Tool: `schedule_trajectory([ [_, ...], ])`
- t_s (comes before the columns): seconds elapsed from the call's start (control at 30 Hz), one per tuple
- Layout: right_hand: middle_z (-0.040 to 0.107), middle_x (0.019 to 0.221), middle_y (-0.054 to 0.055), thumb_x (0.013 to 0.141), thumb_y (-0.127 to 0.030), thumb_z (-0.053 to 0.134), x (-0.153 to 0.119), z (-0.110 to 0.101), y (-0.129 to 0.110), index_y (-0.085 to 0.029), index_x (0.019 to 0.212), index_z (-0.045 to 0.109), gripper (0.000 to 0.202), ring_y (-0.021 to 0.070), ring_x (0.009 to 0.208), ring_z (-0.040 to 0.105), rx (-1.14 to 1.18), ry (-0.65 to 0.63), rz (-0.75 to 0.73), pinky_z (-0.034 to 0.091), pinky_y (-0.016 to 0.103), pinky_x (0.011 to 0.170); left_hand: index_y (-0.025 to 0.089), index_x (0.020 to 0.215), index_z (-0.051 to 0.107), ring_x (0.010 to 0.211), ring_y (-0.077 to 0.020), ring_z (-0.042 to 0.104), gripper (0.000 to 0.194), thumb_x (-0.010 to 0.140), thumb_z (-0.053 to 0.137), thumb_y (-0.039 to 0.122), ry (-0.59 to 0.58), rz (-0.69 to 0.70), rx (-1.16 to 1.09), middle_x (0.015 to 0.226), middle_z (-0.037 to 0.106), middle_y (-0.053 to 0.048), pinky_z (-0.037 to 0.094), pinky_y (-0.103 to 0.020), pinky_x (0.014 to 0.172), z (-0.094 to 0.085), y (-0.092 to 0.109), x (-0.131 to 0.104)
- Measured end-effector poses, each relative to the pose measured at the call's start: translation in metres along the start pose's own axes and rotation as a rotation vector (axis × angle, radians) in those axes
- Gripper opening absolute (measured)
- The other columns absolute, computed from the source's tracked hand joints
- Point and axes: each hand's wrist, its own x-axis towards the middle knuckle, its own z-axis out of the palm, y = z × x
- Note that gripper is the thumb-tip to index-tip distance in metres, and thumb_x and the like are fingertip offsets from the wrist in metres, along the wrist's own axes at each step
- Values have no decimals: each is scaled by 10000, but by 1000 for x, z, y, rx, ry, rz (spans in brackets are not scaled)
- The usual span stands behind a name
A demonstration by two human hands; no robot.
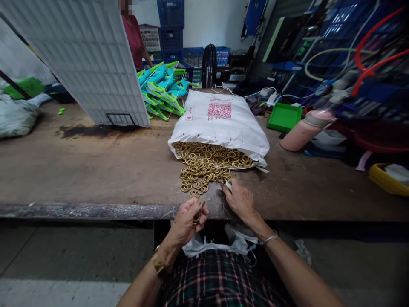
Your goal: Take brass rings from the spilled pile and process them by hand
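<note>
A white sack (223,121) with red print lies on the table, its mouth facing me. Brass-coloured rings (204,170) spill from it into a pile towards the table's front edge. My left hand (188,219), with a gold watch on the wrist, is closed around several of these rings just in front of the pile. At the pile's right side is my right hand (239,200), fingers bent together around a small white item (228,186) that I cannot make out; its fingertips are close to the rings.
The wooden table (79,170) carries a white corrugated panel (96,64) at left and turquoise-green plastic parts (162,89) behind. A green tray (284,117), pink bottle (306,130) and yellow basket (388,179) stand at right. A person (137,40) is beyond the panel.
</note>
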Motion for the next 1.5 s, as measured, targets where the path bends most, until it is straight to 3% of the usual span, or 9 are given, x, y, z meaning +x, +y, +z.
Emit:
schedule_trajectory([
  [0.13,660,870,87,868,-347,436,4,2,-2,-182,1002,525,230,207,733,606,-31,-28,20,263,271,557,139,733,495,419,-42,426,276,742,616,388,25,-6,-45,673,556,-12,282,-144,333,-1,-1,1],
  [0.33,659,887,67,862,-299,432,5,6,-2,-203,981,530,182,208,767,610,-57,-23,-14,268,271,553,162,917,514,461,-75,478,291,688,658,269,36,-86,-182,673,578,-5,306,-143,344,-5,2,2],
  [0.57,655,905,51,828,-201,442,1,9,3,-206,932,551,151,176,720,582,-41,-2,-51,256,263,542,127,705,537,580,-100,543,218,665,691,276,84,-77,-267,713,585,-37,330,-149,384,-11,-3,6],
  [0.7,656,876,47,821,-209,460,-3,9,-3,-195,980,545,181,170,725,572,87,24,-120,289,254,576,130,683,509,562,-93,528,250,641,712,269,94,-83,-270,682,563,-22,288,-137,363,-12,-4,7],
  [0.9,648,938,50,832,-197,447,-4,9,-30,-199,964,565,177,159,812,569,155,-55,-259,320,242,632,154,684,433,437,-34,422,323,644,708,317,94,-116,-355,581,471,43,224,-113,346,-14,-6,8],
  [1.13,653,876,47,863,-243,406,8,9,-47,-208,932,557,169,162,765,586,67,-126,-195,286,261,594,162,725,426,410,-28,402,327,653,701,323,116,-135,-343,564,460,51,219,-112,337,-12,-7,9],
  [1.5,632,909,55,803,-170,425,14,13,-46,-186,872,549,142,154,756,562,117,-65,-204,288,252,608,170,714,402,414,-27,406,348,641,703,329,124,-121,-219,569,453,59,206,-113,343,-7,-3,9],
])
